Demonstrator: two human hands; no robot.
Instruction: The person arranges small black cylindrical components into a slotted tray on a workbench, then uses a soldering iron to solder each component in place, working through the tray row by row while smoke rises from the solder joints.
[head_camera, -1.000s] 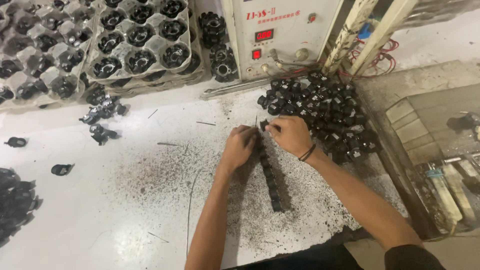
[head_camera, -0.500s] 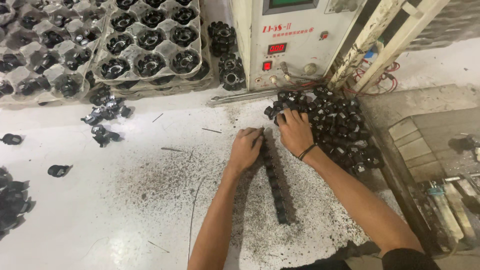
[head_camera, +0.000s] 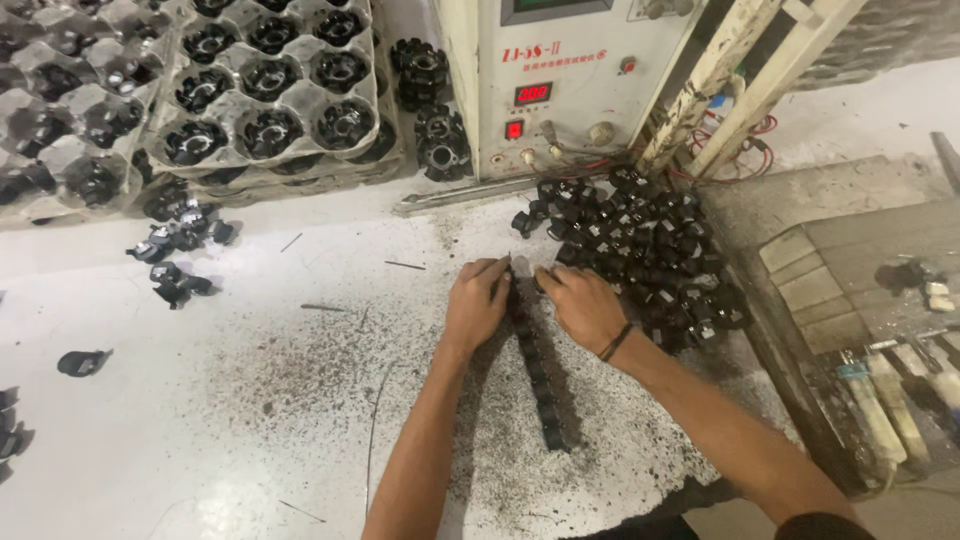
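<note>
A long row of small black parts (head_camera: 540, 385) lies lengthwise on the white worktable (head_camera: 250, 400), running from my hands toward me. My left hand (head_camera: 476, 305) presses against the left side of the row's far end, fingers curled around it. On the right side of that same end rests my right hand (head_camera: 582, 303), a dark band on its wrist. Both hands pinch the far end of the row between them. Just right of my right hand is a heap of loose black parts (head_camera: 650, 250).
A white machine box (head_camera: 560, 80) with a red display stands at the back. Clear trays (head_camera: 260, 90) filled with round black parts stack at the back left. Loose black parts (head_camera: 175, 255) lie at the left, dark specks cover the table, and a cluttered bench (head_camera: 880, 330) stands at the right.
My right hand has come back from the heap to the row's far end. Both hands now close on that end; the view has shifted slightly.
</note>
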